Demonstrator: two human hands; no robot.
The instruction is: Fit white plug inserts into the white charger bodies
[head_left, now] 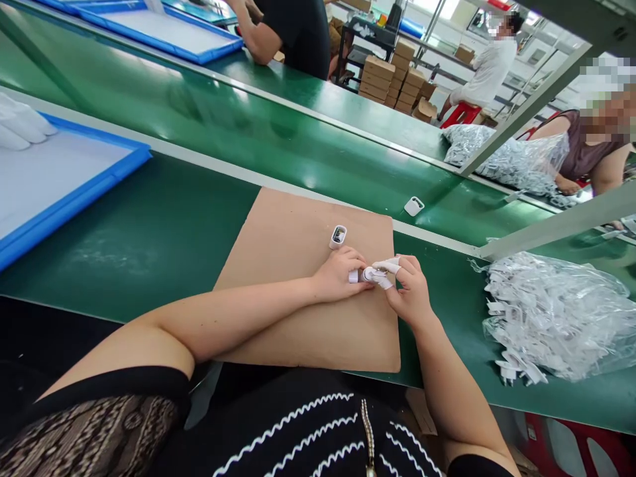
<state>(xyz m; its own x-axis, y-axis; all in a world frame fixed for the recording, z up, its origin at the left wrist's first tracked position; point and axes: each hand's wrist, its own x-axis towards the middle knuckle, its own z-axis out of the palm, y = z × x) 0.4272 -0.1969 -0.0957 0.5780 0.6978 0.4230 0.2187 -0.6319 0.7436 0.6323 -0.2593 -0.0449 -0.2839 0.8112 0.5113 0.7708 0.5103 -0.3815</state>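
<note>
Grip on both sides is pinched nearly closed: left hand point(336, 276) and right hand point(413, 291) share one small white piece point(353, 276) over the cardboard, probably to steady it from two sides; fingers cover much of it, so its shape is hard to judge. Beneath, one green table point(189, 225) carries one cardboard sheet point(285, 245), likely laid there as padding. One clear bag point(556, 311) of white plugs sits right of the sheet, presumably for easy reach, its contents too jumbled to count. Two white shells lie loose: a near shell point(338, 236) on the sheet, just beyond the left hand, and a far shell point(414, 206) past the table's rail. At least two finger covers point(390, 266) sheathe the right hand's fingertips, perhaps for cleanliness.
</note>
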